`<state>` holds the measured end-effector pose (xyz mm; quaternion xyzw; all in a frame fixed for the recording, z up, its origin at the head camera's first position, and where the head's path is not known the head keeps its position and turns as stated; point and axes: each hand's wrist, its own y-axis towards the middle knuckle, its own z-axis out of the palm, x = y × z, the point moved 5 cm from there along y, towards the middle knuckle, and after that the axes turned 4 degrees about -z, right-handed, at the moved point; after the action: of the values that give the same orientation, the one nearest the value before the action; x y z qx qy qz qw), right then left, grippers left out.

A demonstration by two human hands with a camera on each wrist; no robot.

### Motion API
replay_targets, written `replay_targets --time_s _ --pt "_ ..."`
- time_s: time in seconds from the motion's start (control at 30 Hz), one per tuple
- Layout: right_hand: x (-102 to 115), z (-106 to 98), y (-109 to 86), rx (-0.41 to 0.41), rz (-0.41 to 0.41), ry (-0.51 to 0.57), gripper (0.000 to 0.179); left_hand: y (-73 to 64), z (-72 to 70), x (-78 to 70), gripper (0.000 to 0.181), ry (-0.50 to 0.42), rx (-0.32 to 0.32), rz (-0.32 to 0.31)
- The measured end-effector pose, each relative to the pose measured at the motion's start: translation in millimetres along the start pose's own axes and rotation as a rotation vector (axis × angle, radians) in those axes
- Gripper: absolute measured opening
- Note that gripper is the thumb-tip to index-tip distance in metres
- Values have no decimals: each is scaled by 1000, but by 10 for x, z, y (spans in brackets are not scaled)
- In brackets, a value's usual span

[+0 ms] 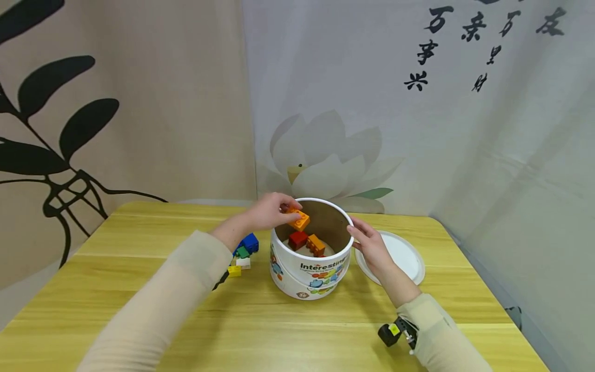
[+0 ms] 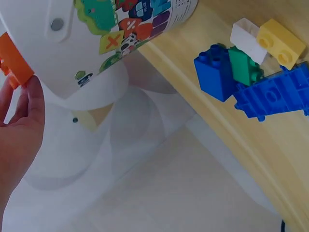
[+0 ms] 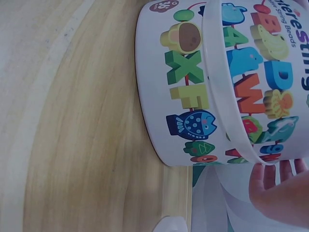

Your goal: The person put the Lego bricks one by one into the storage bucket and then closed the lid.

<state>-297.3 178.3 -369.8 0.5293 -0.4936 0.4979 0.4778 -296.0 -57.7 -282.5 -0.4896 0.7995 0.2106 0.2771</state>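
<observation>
My left hand point(image 1: 275, 211) pinches an orange building brick point(image 1: 299, 220) just over the mouth of a white printed bucket point(image 1: 310, 279). In the left wrist view that orange brick point(image 2: 15, 60) overlaps the bucket's rim. Inside the bucket lie a red brick point(image 1: 298, 239) and another orange brick point(image 1: 316, 245). My right hand point(image 1: 369, 243) holds the bucket's right rim, thumb at the near side. The right wrist view has the fingers point(image 3: 270, 176) against the bucket's printed wall point(image 3: 188, 87).
Left of the bucket sit loose bricks: blue point(image 2: 215, 72), green point(image 2: 244, 65), white point(image 2: 248, 39) and yellow point(image 2: 280, 43). A round white lid point(image 1: 404, 257) lies on the wooden table point(image 1: 279, 330) to the right. A printed curtain point(image 1: 325, 67) hangs behind the table's far edge.
</observation>
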Motion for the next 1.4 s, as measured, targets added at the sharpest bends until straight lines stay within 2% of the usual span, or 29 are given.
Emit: replay_targets --time_s 0.17,0.37,0.53,0.77,1.07,1.4 --pt "-8 8 -4 2 6 -7 45 -48 -17 40 31 -53 -7 9" --pt "-9 0 -1 10 0 -5 46 -146 -171 241 32 -118 -72 -17" --pt "-5 0 3 7 -2 8 47 -289 -282 500 31 -114 -97 -55" --pt "-10 7 4 16 6 15 47 -574 -360 921 36 -70 -115 -126" --pt "-16 -11 -1 9 22 8 47 -967 -296 1436 43 -82 -104 -232" --pt "13 13 -12 13 5 1 47 -1266 -136 1826 45 -91 -106 -307"
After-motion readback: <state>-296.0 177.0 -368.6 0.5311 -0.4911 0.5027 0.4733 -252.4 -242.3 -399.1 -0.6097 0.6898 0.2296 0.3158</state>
